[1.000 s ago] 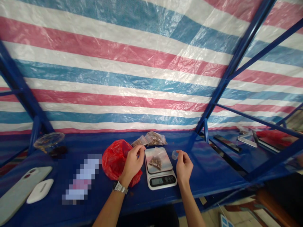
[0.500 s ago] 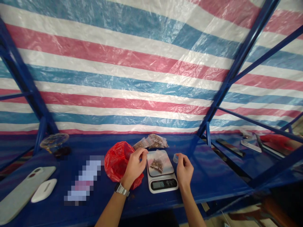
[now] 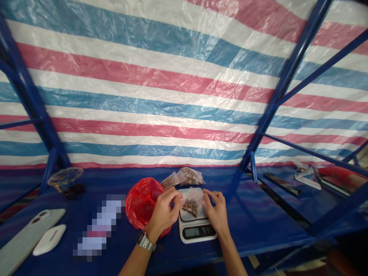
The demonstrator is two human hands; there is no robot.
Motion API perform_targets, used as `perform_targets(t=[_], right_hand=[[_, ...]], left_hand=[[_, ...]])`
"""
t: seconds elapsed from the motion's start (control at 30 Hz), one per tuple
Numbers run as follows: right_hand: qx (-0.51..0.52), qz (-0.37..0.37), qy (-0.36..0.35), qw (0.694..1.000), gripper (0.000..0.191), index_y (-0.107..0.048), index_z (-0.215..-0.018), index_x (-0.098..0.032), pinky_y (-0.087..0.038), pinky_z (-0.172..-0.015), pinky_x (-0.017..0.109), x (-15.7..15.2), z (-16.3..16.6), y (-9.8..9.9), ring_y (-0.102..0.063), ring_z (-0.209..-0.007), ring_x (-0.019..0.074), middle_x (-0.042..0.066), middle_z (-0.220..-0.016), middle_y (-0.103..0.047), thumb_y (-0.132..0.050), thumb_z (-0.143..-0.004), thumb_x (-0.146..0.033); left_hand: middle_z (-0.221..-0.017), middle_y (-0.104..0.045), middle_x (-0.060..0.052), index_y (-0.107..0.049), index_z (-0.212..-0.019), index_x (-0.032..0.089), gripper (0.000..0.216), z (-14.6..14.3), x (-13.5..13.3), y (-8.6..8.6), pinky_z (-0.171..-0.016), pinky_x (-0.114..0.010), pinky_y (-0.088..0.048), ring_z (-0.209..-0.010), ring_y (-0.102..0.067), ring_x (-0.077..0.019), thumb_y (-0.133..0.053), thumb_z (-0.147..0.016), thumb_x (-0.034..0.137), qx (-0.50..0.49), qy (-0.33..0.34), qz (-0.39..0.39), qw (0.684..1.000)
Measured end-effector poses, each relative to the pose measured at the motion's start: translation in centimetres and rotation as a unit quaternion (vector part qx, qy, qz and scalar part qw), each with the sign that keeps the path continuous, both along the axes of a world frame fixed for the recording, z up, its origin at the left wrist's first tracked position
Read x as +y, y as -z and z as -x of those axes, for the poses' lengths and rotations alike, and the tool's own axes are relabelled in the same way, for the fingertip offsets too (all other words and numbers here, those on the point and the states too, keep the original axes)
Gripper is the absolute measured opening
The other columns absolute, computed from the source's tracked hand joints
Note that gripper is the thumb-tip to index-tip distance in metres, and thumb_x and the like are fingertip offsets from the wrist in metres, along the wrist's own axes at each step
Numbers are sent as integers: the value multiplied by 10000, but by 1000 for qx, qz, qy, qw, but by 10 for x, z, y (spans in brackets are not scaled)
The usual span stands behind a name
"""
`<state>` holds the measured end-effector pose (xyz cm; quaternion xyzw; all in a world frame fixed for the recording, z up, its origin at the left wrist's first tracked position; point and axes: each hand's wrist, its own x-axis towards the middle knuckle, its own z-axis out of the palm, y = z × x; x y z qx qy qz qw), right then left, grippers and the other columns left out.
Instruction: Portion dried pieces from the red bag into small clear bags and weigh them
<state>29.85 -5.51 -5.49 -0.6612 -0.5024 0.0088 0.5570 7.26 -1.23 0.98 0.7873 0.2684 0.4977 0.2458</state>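
Observation:
A small clear zip bag (image 3: 190,208) with brown dried bits in its lower part is over the plate of a white digital kitchen scale (image 3: 198,236). My left hand (image 3: 166,209) is closed, its thumb and forefinger pinching at the bag's upper left edge. On the other side, the fingertips of my right hand (image 3: 216,211) are closed on the bag's upper right edge. Whether the bag's bottom rests on the plate I cannot tell. The scale's display is lit, its digits too blurred to read. A red plastic bag (image 3: 140,199) stands open beside my left hand.
Filled zip bags (image 3: 191,176) lie behind the scale on the blue table (image 3: 253,222). To the left are a phone (image 3: 31,239), a white earbud case (image 3: 49,240) and a clear bowl (image 3: 66,179). A blue frame post (image 3: 276,99) rises at right.
My right hand has moved left to the zip bag, and the small clear cup it held is out of sight. My left hand has come closer to the bag, whose top is more spread.

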Motion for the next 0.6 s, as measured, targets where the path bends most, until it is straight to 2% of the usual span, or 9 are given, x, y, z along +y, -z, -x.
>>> perform_targets(t=[0.1,0.23,0.37,0.43,0.53,0.6], right_hand=[[-63,18,35,997,397,-831,-1032,-257,-424,-965,475,4,1,5,-560,-981,297,99,-969,-616,-632,-911,-578],[-62,19,47,997,410,-831,-927,-262,-408,-941,498,4,1,5,-568,-943,296,102,-956,-640,-645,-880,-625],[4,-35,-25,999,378,-800,-895,-240,-441,-914,445,-4,3,-9,-608,-937,272,83,-935,-698,-650,-903,-588],[59,-55,-65,995,346,-791,-931,-227,-480,-833,383,-8,7,-20,-620,-881,244,73,-933,-724,-659,-916,-546],[103,-62,-115,986,308,-799,-940,-217,-508,-746,335,-9,19,-36,-625,-794,217,63,-899,-745,-700,-897,-506],[106,-62,-137,983,286,-805,-946,-218,-524,-743,330,-8,29,-46,-636,-781,212,60,-898,-755,-727,-879,-485]], left_hand=[[-789,-651,-41,-629,-832,210,262,0,-1,2,-728,-291,-478,-752,-625,-174,-458,-1024,260,-1,3,-6,1000],[-777,-632,-34,-618,-825,214,266,-2,0,4,-713,-286,-470,-735,-616,-168,-446,-1026,242,19,13,-6,1000],[-855,-646,-48,-654,-902,228,239,-6,1,6,-777,-304,-497,-818,-632,-185,-451,-1026,248,45,8,-3,999],[-1023,-681,-74,-680,-1068,244,181,-8,2,7,-921,-352,-512,-999,-645,-220,-513,-1012,288,40,-7,7,999],[-1220,-679,-90,-619,-1330,272,359,-11,5,10,-1063,-426,-482,-1185,-604,-254,-606,-982,355,16,-13,43,999],[-1150,-709,-82,-677,-1252,259,302,-13,8,11,-1024,-411,-503,-1117,-628,-245,-595,-992,388,0,0,74,997]])
